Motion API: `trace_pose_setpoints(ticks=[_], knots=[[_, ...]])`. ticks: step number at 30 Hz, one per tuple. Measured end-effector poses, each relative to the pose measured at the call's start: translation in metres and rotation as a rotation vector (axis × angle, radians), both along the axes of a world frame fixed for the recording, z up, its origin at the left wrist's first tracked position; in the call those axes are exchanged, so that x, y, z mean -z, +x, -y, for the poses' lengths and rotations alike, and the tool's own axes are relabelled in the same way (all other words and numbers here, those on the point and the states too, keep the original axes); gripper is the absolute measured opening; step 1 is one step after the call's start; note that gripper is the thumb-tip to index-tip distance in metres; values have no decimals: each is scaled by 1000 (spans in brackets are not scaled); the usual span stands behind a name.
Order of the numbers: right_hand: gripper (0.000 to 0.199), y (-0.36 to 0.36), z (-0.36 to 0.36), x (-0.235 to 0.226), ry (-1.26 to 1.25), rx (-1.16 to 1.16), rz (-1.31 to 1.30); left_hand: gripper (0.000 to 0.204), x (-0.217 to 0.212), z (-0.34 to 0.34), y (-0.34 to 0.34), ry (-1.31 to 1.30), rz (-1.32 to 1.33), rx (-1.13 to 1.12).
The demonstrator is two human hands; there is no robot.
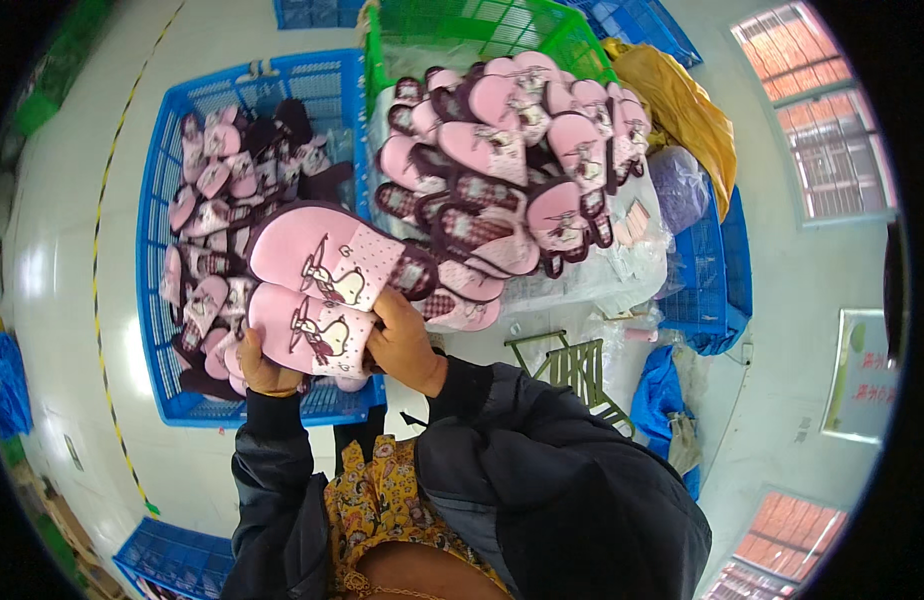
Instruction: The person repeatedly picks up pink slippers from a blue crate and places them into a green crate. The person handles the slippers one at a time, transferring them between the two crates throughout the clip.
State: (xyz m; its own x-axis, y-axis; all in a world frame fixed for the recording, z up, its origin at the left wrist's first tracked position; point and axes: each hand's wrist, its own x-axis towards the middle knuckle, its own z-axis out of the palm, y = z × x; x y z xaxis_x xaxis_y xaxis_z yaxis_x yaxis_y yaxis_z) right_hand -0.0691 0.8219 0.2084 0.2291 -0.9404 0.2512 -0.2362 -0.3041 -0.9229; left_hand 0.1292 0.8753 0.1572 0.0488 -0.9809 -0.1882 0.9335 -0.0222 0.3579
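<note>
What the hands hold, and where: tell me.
Two pink slippers: left hand at the lower one's toe edge, right hand at the ends opposite the toes.

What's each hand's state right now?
Left hand: closed, holding the nearer pink slipper near its toe.
Right hand: closed, holding that slipper and the farther pink slipper near their openings.

The held slippers (297,250) look like matt cloth; the blue crate (207,413) is smooth plastic; the floor (67,270) looks glossy.
</note>
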Motion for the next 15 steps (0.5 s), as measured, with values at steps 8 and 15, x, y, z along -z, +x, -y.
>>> trace_pose_setpoints(ticks=[8,15], knots=[[20,-184,111,-74,-436,451,-255,73,-81,115,-143,-330,278,389],[13,-351,271,-38,-258,728,54,67,-50,105,-174,-81,424,503]])
